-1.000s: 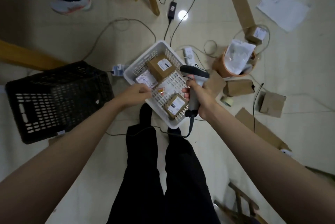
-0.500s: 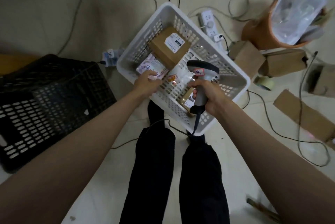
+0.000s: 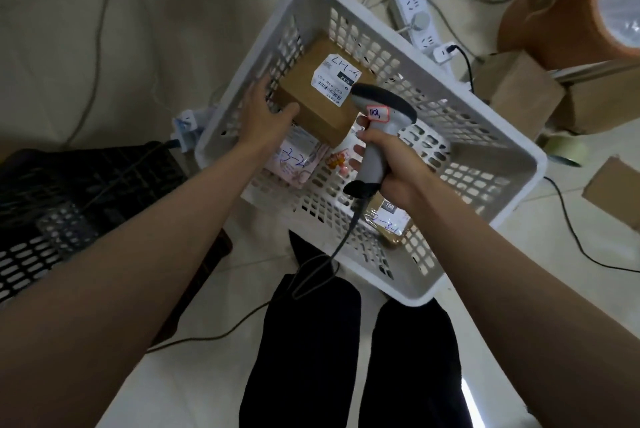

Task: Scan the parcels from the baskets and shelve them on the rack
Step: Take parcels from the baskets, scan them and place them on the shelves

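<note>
Basket: white plastic basket, rectangular with a slotted lattice floor and walls, standing on pale glossy tile floor.
Crate: black lattice crate to the left, matte and dark.
Cardboard box: brown cardboard box with a white printed label, lying inside the basket near its far corner.
Left hand: left hand grips the box's near-left edge, thumb on the front side; half a second ago it rested on the flat pink pouch.
Right hand: right hand is wrapped round the grey scanner, smooth curved handle, dark head over the box.
Small parcel: labelled packet, possibly cardboard, partly hidden under the wrist.
</note>
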